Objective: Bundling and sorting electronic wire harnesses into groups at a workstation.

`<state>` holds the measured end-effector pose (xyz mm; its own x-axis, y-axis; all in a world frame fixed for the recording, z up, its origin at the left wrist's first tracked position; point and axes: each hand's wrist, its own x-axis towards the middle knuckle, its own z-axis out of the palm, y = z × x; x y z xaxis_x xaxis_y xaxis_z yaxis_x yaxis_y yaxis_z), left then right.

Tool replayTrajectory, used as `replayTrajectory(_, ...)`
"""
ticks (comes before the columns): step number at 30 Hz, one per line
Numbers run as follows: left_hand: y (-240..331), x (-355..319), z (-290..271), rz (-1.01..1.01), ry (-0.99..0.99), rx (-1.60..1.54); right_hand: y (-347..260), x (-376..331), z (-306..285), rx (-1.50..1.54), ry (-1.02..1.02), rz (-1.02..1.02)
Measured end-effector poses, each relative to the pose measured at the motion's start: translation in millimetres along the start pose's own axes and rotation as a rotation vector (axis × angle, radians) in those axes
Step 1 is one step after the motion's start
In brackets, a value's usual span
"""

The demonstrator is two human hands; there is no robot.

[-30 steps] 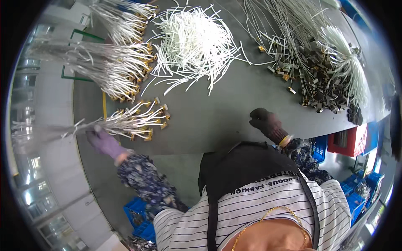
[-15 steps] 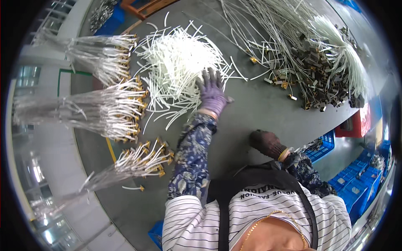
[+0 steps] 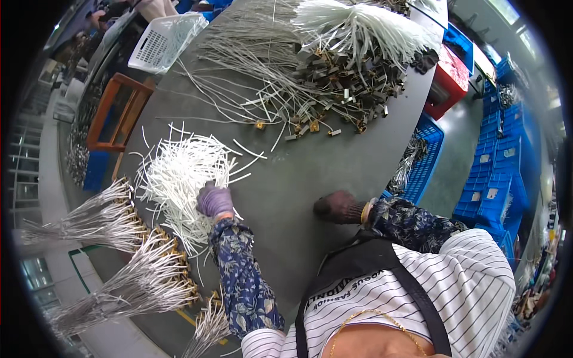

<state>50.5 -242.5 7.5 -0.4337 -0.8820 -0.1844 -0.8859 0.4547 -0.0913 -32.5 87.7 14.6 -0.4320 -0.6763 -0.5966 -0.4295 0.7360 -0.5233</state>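
Observation:
At the near right side of a heap of short white tubes (image 3: 185, 164), my left hand (image 3: 216, 200) in a purple glove has its fingers curled into the tubes. They close on white tubes at the heap's edge, though the fingertips are partly hidden. My right hand (image 3: 340, 207), in a dark maroon glove, rests closed low over the grey table (image 3: 271, 244) in front of my apron. Whatever it may hold is hidden by the curled fingers.
Long pale wires with dark and brass-coloured connectors (image 3: 352, 89) are heaped at the far side. Tied wire bundles (image 3: 140, 280) hang over the left edge. A blue crate (image 3: 425, 158), a red box (image 3: 447, 83), a wooden stool (image 3: 116, 113) and a white basket (image 3: 164, 45) surround the table.
My view has swung to the right. The left hand's spread fingers have curled in at the tube heap. My right hand stays closed near the apron.

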Motion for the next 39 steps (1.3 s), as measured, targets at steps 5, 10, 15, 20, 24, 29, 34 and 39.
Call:
replayTrajectory(5, -34, -3, -15, -0.164, 0.097, -0.557, -1, -2, -9, -0.014, 0.008, -0.224)
replayTrajectory(10, -51, -26, -4, 0.001, 0.154, -1.836, 32, 26, 24, -0.027, -0.075, -0.227)
replayTrajectory(15, -52, -44, 10, 0.040, -0.010, -1.609, 49, 54, 47, 0.009, -0.266, 0.115)
replayTrajectory(20, -68, -38, -11, -0.251, -0.163, -1.804, 13, 27, 20, 0.401, -0.073, -0.323)
replayTrajectory(24, -71, -45, -41, -0.156, 0.065, -1.925, -63, 29, -3, 0.705, -0.020, -0.280)
replayTrajectory(29, -55, -71, -59, 0.051, 0.011, -2.065, -138, 38, -17, 0.525, 0.118, -0.404)
replayTrajectory(34, -35, -103, -78, -0.098, 0.077, -1.850, -172, 30, -46, 0.210, 0.480, -0.720)
replayTrajectory(39, -11, -99, -86, -0.082, -0.184, -2.002, -166, 69, -54, 0.163, 0.189, -0.663)
